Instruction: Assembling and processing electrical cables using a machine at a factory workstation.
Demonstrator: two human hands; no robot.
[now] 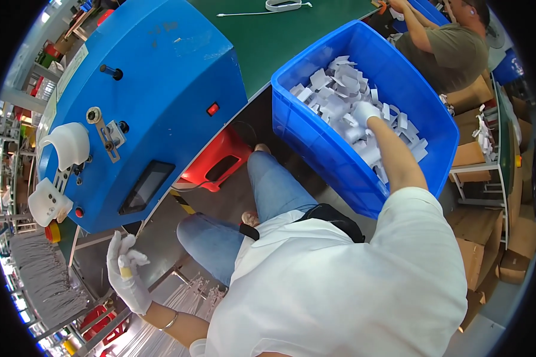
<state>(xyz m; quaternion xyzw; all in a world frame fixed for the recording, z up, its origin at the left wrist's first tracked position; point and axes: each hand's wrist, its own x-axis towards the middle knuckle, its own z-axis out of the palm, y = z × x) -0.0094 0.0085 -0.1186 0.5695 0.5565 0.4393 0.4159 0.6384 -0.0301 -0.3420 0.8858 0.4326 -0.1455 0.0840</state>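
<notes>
My right hand (365, 113), in a white glove, reaches down into a large blue plastic bin (363, 199). It is in among a heap of white curved plastic pieces (339, 89); its fingers blend into them and cannot be made out. On the other side, my left hand (127, 271) is raised in a white glove with a yellow band on one finger. Its fingers are apart and nothing shows in them. Just beyond this hand stands a blue machine (161, 77) with white curved holders (68, 146), a small dark screen (147, 187) and a red switch (212, 109).
A red plastic stool (220, 157) is under the green table (250, 35). A white cable (283, 6) lies at the table's far side. Bundled thin white cables (178, 303) hang below my left arm. Another person (446, 53) works beyond the bin; cardboard boxes (476, 256) stand at right.
</notes>
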